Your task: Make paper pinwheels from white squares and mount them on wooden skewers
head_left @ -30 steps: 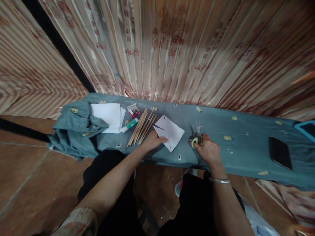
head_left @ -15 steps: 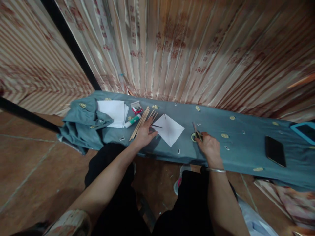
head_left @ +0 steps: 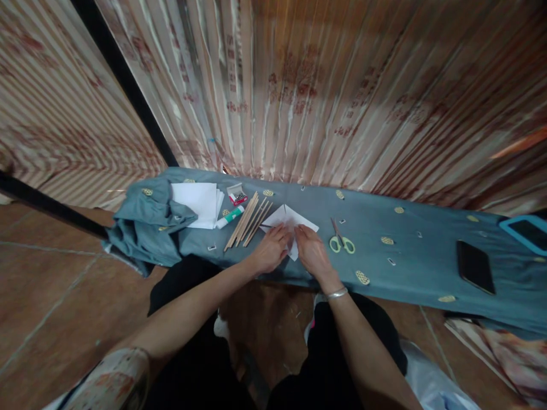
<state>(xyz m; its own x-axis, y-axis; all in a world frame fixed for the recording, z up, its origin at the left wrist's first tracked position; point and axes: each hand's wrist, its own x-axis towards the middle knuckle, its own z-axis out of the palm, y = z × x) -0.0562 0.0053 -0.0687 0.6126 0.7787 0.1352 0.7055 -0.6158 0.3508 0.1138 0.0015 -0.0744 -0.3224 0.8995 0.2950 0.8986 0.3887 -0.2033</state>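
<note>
A white square of paper (head_left: pixel 305 219) with slits cut in from its corners lies cornerwise on the cloth-covered bench. Over its near half my left hand (head_left: pixel 272 249) and my right hand (head_left: pixel 314 253) meet, fingers curled and pinching the paper near its middle. The fingertips are slightly blurred and partly cover the sheet. To the right of the paper, scissors (head_left: pixel 342 243) with pale green handles rest on the cloth, blades pointing away. Several thin wooden sticks (head_left: pixel 245 222) lie in a bundle just left of the paper.
Left of the sticks are a glue stick (head_left: pixel 231 216), a small red-and-white open box (head_left: pixel 237 195) and a stack of white paper (head_left: pixel 196 205). A black phone (head_left: pixel 475 266) and a blue-framed device (head_left: pixel 525 230) lie at the right. A curtain (head_left: pixel 299 102) hangs behind the bench (head_left: pixel 410 273).
My right hand has let go of the scissors, leaving them on the cloth, and has moved left onto the paper. My left hand has shifted right, from the sticks to the paper's middle.
</note>
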